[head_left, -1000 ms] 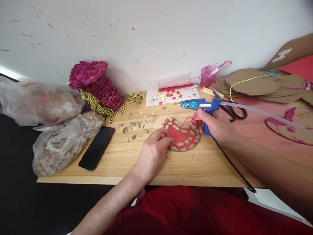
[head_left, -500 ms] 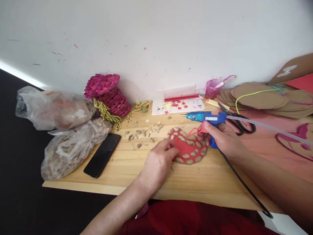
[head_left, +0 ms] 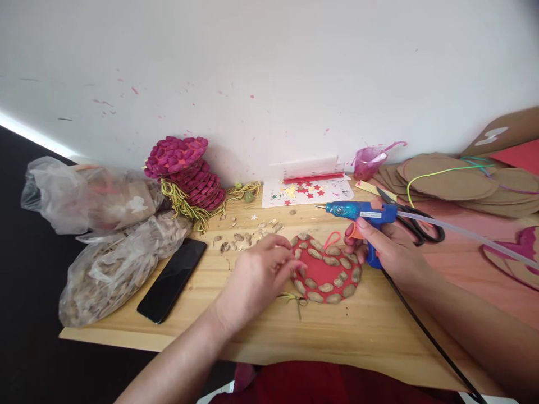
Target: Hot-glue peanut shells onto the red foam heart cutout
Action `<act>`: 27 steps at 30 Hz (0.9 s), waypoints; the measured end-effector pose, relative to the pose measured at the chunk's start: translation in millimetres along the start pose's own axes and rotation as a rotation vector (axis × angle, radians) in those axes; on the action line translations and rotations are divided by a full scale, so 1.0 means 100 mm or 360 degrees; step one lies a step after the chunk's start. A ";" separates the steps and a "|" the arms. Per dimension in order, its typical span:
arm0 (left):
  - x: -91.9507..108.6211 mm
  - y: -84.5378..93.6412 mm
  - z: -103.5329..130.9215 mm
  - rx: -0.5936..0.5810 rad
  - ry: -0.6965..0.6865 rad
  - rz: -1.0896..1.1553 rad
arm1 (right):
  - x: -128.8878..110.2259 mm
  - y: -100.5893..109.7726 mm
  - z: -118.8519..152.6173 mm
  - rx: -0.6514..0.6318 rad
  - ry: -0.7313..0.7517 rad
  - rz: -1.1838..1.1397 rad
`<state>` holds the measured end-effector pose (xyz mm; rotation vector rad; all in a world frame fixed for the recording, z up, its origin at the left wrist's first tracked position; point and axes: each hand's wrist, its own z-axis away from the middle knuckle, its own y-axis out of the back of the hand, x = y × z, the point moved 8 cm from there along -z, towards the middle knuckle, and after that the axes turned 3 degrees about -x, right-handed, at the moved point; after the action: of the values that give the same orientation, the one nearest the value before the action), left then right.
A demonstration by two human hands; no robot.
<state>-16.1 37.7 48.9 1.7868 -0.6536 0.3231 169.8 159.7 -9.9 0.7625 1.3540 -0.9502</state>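
Note:
My right hand point(head_left: 391, 244) is wrapped round the handle of a blue hot glue gun point(head_left: 353, 211), its metal nozzle pointing left above the table. A clear glue stick point(head_left: 457, 229) trails out of its back. Just below lies a red heart-shaped piece point(head_left: 319, 268) edged with peanut shells point(head_left: 331, 260), with an orange loop point(head_left: 332, 238) at its top. My left hand point(head_left: 261, 272) hovers at the heart's left edge, thumb and bent fingers apart with nothing visible between them. Yellow-green strings point(head_left: 297, 298) lie by the heart's lower left.
Loose peanut shells point(head_left: 241, 238) are scattered beyond my left hand. A black phone point(head_left: 172, 280) and plastic bags point(head_left: 122, 275) lie left, near a magenta stack point(head_left: 189, 174). Star cutouts point(head_left: 309, 192), a pink cup point(head_left: 368, 163), black scissors point(head_left: 416, 224) and cardboard pieces point(head_left: 446, 177) are farther back.
My left hand has drawn back leftward from the heart and its fingers have spread, uncovering the strings. The glue gun stays in my right hand; the whole view has shifted slightly.

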 end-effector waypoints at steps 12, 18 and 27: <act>-0.84 0.49 -0.46 -0.0122 0.0483 -0.0541 | 0.08 0.07 -0.02 0.0059 -0.0040 0.0055; -0.99 0.40 -0.39 -0.0164 0.0316 -0.0327 | 0.15 0.14 -0.05 0.0040 -0.0017 0.0148; -0.84 0.06 -0.43 -0.0466 0.0016 -0.0429 | 0.10 0.10 -0.02 0.0084 -0.0041 0.0133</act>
<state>-82.4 99.9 23.1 1.5657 -0.4214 0.0490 177.2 164.9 -20.7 0.8374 1.2692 -0.9297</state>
